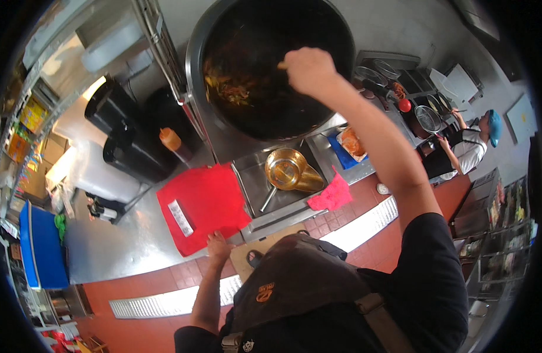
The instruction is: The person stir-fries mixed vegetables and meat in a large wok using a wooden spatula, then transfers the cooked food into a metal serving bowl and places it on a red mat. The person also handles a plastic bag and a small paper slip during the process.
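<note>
Over a large dark pot (196, 101), my right hand (310, 70) is closed around a utensil, whose pale handle end (282, 65) pokes out of the fist. The utensil's working end cannot be made out against the dark inside. Yellow and reddish seasonings (229, 90), like dried chillies or spices, lie in the pot's left part. My left hand (218, 245) rests at the counter's front edge, fingers on the corner of a red cloth (209, 198). On that cloth lies a white strip with print (180, 218). A shiny metal ladle or dipper (286, 170) sits in the steel recess below the pot.
A squeeze bottle (170, 139) and black cylindrical containers (138, 152) stand left. A pink cloth (330, 194) hangs at the front edge, near a tray of orange food (351, 143). Another person (463, 150) works with pans at the right. Floor grates (169, 302) cross the red tiles.
</note>
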{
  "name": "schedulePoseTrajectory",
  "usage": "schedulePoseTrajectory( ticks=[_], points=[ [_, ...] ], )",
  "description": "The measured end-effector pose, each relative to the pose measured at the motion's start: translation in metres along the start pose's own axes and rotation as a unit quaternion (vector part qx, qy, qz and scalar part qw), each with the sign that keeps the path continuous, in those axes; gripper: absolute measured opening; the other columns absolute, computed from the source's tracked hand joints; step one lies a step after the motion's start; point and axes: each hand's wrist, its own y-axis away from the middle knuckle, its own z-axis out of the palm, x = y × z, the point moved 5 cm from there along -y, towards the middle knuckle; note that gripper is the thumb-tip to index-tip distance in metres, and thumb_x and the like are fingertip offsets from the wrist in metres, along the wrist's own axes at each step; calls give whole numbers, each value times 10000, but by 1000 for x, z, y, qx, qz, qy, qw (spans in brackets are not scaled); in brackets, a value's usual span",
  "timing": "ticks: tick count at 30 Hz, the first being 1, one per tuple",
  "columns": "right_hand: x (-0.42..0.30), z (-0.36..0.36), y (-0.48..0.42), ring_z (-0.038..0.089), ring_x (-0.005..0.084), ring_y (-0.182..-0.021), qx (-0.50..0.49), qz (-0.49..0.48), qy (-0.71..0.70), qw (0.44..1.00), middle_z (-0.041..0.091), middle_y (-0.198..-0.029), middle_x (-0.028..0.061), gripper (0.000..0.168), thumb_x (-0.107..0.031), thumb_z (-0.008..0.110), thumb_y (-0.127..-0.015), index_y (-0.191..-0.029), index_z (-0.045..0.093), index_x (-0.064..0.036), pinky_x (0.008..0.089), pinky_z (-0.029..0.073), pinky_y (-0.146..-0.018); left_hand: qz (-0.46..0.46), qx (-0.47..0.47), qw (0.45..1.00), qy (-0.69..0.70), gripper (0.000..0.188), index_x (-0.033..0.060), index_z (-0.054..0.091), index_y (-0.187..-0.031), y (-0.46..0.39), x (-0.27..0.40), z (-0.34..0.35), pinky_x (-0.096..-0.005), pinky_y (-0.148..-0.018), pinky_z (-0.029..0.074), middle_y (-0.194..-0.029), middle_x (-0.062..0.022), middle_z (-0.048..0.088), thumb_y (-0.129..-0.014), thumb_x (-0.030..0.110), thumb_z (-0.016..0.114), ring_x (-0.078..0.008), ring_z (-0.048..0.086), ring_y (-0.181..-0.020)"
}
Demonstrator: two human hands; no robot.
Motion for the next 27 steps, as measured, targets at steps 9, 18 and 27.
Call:
schedulePoseTrajectory(
  ticks=[9, 18, 27],
  points=[
    [28, -43, 28, 714, 370, -879, -77, -91, -32, 992, 735, -887, 193, 157, -63, 683, -791, -914, 773, -26, 437, 577, -788, -21, -10, 1000, 16, 843, -30, 435, -1263, 8, -2, -3, -491, -955, 523, -1246, -288, 520, -691, 377, 902, -464, 569, -1147],
    [3, 52, -28, 704, 401, -1014, -28, 69, -141, 987, 721, -1044, 245, 226, -122, 638, -831, -992, 743, -2, 473, 578, -868, -5, -37, 999, 15, 868, -14, 417, -1274, 0, 8, -12, -496, -906, 536, -1225, -274, 520, -668, 357, 917, -457, 580, -1118],
    [55, 5, -6, 706, 421, -953, 44, 113, -127, 984, 725, -975, 247, 199, -130, 638, -857, -978, 731, -2, 483, 576, -831, 0, -20, 1000, 24, 884, -25, 416, -1304, 3, 2, -10, -506, -904, 528, -1225, -280, 519, -672, 341, 914, -465, 579, -1101]
  ],
)
